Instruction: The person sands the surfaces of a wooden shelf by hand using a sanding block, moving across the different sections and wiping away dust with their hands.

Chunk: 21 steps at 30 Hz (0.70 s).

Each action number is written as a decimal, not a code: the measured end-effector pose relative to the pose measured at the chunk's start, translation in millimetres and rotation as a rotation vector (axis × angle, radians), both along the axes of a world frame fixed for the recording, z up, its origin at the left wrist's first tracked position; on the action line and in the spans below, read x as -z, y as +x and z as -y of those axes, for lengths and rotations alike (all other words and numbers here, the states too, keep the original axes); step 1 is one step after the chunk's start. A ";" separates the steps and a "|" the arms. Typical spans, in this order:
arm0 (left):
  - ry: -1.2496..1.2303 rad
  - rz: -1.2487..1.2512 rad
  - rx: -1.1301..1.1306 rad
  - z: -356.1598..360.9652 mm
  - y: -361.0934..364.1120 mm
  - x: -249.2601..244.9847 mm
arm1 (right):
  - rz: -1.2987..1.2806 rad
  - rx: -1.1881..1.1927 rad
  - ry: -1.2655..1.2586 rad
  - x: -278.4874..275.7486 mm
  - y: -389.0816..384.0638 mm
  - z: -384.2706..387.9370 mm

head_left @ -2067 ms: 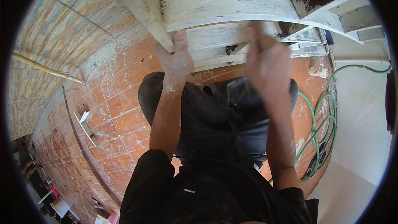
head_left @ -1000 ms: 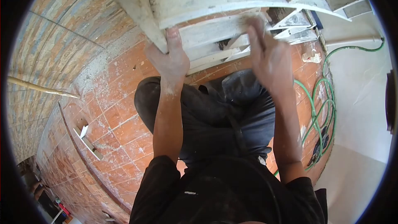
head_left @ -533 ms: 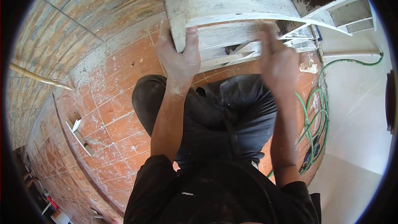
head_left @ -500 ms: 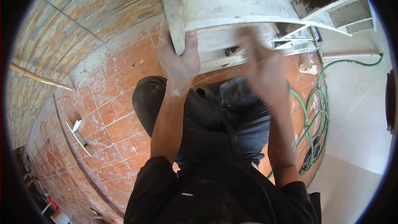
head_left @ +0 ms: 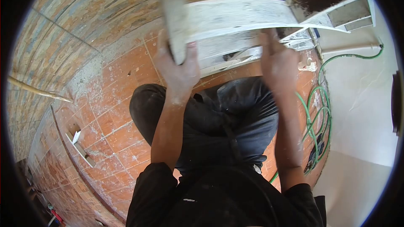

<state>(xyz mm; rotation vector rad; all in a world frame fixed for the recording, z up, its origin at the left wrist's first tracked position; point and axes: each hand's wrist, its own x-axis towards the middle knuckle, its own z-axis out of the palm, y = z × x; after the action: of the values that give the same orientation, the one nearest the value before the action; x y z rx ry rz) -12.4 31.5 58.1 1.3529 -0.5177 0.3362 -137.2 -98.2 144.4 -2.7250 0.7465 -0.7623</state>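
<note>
My left hand (head_left: 179, 73) is closed round the lower end of a worn, white-painted board (head_left: 174, 21), thumb on its right side and fingers on its left. The board's upper part is blurred and runs out of the top of the view. Right of it, my right hand (head_left: 280, 65) is a fist in front of the white-painted wooden frame (head_left: 244, 11). A blurred brownish shape sticks up from that fist; its kind cannot be made out. Both hands are above my crossed legs, dusted with pale powder.
Orange floor tiles (head_left: 111, 73) carry white dust and chips. A green hose (head_left: 311, 122) lies coiled along the white wall at right. On the left are a wooden stick (head_left: 40, 90) and a small white strip (head_left: 82, 151). A stone-patterned wall surface (head_left: 84, 21) runs behind.
My right hand has shifted slightly to the right and blurs less. The board's lower end sits a little lower in my left hand's grip area, and the whole view has tilted slightly.
</note>
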 end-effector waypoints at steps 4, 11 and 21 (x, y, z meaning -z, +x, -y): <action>-0.038 0.010 0.011 -8.0 6.1 6.5 | -0.030 -0.050 0.006 1.5 -5.2 -10.2; -0.266 -0.219 0.089 -1.2 2.9 -5.4 | 0.105 -0.167 -0.045 5.2 -12.1 11.8; -0.148 -0.108 0.062 -1.2 0.7 -5.5 | 0.030 -0.085 -0.019 -2.6 -11.6 18.9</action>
<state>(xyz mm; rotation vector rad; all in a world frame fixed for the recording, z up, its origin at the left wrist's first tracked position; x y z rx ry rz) -11.8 32.7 63.7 1.2024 -0.4356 0.2443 -148.7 -117.1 147.0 -2.7363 0.6163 -0.7937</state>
